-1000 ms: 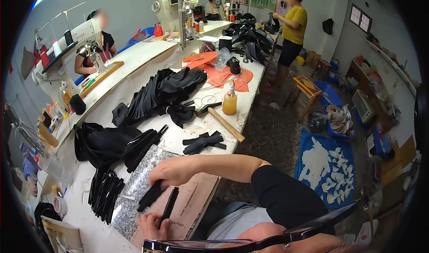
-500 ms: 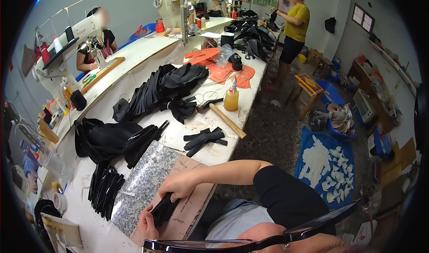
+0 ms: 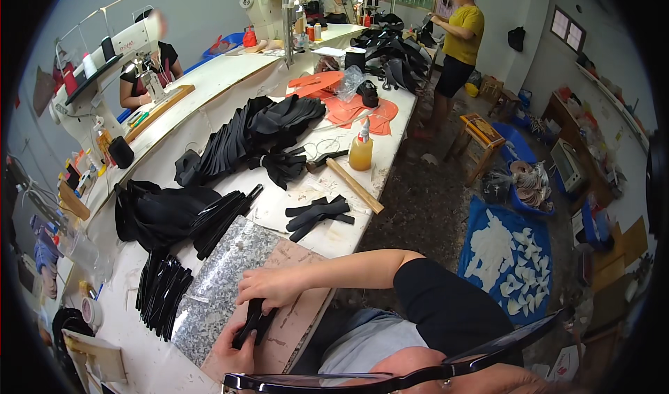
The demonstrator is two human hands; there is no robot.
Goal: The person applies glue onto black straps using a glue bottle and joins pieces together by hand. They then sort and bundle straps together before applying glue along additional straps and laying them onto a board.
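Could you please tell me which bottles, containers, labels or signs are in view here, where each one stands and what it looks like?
Squeeze bottle: on the white workbench beside the hammer, amber body, white nozzle cap.
Small bottles: far end of the bench by the sewing machine, orange-red and pale; details too small.
Dark cup: left shelf edge, black cylinder.
Framed board: right wall, dark rectangle, two panels.
Tape roll: near left bench corner, pale ring.

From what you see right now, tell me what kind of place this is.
Probably a small leather or footwear workshop: white industrial sewing machines line a long white workbench, piled with black cut pieces, and a wooden-handled hammer lies beside them.
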